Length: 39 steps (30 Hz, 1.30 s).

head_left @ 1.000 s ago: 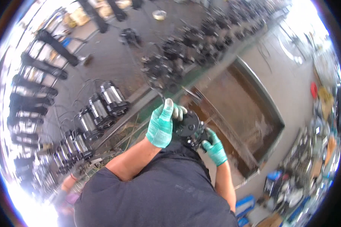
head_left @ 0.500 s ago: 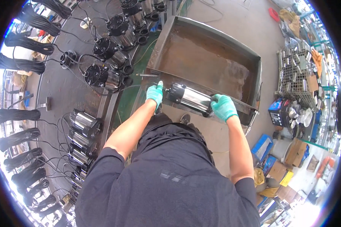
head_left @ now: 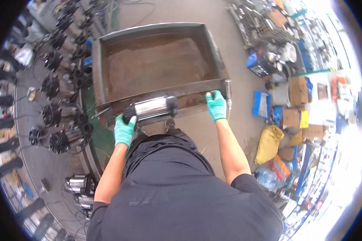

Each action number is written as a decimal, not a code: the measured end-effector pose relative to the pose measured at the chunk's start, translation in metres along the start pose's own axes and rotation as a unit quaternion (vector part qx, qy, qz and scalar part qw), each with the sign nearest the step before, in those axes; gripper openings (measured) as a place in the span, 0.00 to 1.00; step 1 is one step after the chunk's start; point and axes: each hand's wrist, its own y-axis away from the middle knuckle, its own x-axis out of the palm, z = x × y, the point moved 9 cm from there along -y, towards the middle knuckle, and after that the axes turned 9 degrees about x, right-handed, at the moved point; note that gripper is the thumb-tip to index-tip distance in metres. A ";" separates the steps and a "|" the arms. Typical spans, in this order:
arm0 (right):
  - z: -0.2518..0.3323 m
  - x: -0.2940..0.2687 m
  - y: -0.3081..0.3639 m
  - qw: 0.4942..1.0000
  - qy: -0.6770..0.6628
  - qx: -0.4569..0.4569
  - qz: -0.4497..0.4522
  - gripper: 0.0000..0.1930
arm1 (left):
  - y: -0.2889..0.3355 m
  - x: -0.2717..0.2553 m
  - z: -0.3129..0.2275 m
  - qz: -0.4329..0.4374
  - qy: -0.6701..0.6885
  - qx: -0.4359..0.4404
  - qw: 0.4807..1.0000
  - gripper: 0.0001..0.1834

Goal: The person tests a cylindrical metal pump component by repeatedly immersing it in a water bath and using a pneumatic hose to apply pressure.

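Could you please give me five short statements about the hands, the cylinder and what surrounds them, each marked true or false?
1. The left hand is at the left end of the silver-and-black cylinder. True.
2. The right hand is holding the cylinder's other end. False: it is apart from the cylinder.
3. Both hands wear green gloves. True.
4. The blue bin is left of the metal tank. False: it is to the tank's right.
5. More silver-and-black units are on the table at the left. True.
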 end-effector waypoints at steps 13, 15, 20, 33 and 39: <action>-0.122 -0.026 -0.053 0.954 0.251 0.162 0.007 0.26 | -0.009 0.009 -0.023 0.012 -0.051 -0.006 0.999 0.37; -0.120 -0.020 -0.058 0.957 0.258 0.135 0.008 0.24 | -0.011 0.009 -0.016 0.018 -0.045 -0.011 0.999 0.36; -0.117 -0.031 -0.069 0.951 0.288 0.080 0.071 0.17 | -0.009 0.003 -0.021 0.025 -0.065 0.001 0.998 0.34; -0.089 -0.034 -0.002 0.895 -0.390 0.150 0.154 0.10 | -0.011 0.007 -0.027 -0.003 -0.089 -0.005 0.996 0.35; -0.029 0.046 0.046 0.897 -0.307 0.034 0.315 0.12 | -0.012 0.008 -0.026 -0.004 -0.123 0.005 0.992 0.40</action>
